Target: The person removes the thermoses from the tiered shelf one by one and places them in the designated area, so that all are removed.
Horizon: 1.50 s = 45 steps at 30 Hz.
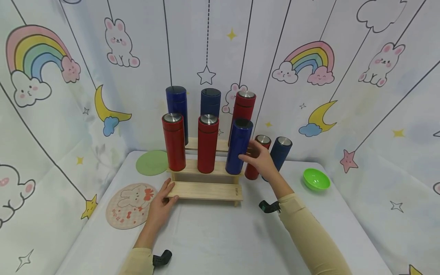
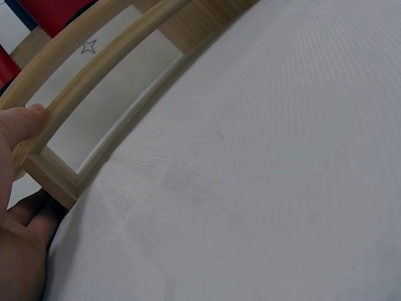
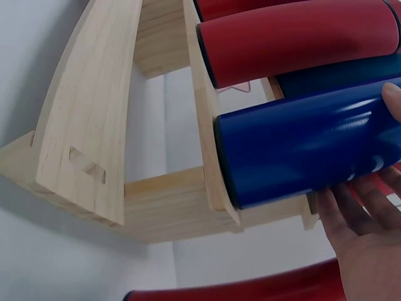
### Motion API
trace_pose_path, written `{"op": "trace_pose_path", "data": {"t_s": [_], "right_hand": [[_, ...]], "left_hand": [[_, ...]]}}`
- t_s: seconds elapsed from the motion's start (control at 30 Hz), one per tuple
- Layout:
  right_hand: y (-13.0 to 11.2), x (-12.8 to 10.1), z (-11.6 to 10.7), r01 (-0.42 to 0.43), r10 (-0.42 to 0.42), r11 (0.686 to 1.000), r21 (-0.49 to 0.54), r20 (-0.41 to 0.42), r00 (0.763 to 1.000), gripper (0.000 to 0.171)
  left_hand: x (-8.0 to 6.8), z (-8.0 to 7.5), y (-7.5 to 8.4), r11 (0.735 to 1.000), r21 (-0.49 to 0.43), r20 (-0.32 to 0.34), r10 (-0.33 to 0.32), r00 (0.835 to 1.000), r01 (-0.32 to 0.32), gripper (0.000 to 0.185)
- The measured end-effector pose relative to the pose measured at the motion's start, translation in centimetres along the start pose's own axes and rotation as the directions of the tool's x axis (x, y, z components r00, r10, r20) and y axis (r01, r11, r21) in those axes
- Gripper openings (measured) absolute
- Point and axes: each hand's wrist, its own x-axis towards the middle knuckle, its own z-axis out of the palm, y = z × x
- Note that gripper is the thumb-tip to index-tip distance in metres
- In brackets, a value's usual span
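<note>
Head view: the right hand [image 1: 262, 160] wraps its fingers round the lower half of a tall blue cylindrical metal flask [image 1: 239, 146], which stands slightly tilted at the right end of the middle step of a three-step pale wooden rack [image 1: 206, 191], near the middle of the tabletop [image 1: 220, 236]. The right wrist view shows the thumb over the flask [image 3: 301, 147] and the fingers [image 3: 360, 213] beneath it, its base sitting at the step's edge. The left hand [image 1: 161, 206] rests at the rack's front left corner, thumb on top of the lowest step and fingers against its end; they look relaxed, not clamped.

Two red flasks with silver caps [image 1: 190, 142] share that step, and more stand behind. A red one [image 1: 256, 156] and a blue one [image 1: 280, 152] stand on the tabletop just right of the rack.

To seat it well, I would bring the flask upright, move its base back from the edge, keep clear of its red neighbour, and keep the rack braced.
</note>
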Motion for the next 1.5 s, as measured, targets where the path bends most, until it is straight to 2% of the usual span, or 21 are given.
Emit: {"op": "trace_pose_path", "data": {"t_s": [0.67,1.0,1.5], "right_hand": [[-0.66,-0.11,0.9,-0.03,0.03,0.999,-0.012,-0.016,0.999,0.073],[-0.27,-0.32,0.9,-0.001,0.002,1.0,0.013,-0.04,0.999,0.069],[-0.25,-0.88,0.74,0.028,-0.029,0.999,-0.017,-0.082,0.996,0.071]], "left_hand": [[-0.12,-0.04,-0.23,0.999,-0.051,0.0,0.01,1.0,-0.01,0.058],[-0.13,-0.06,0.05,1.0,-0.022,0.003,-0.003,1.0,0.003,0.058],[-0.1,-0.01,0.15,0.999,-0.03,0.005,-0.011,1.0,0.011,0.058]]}}
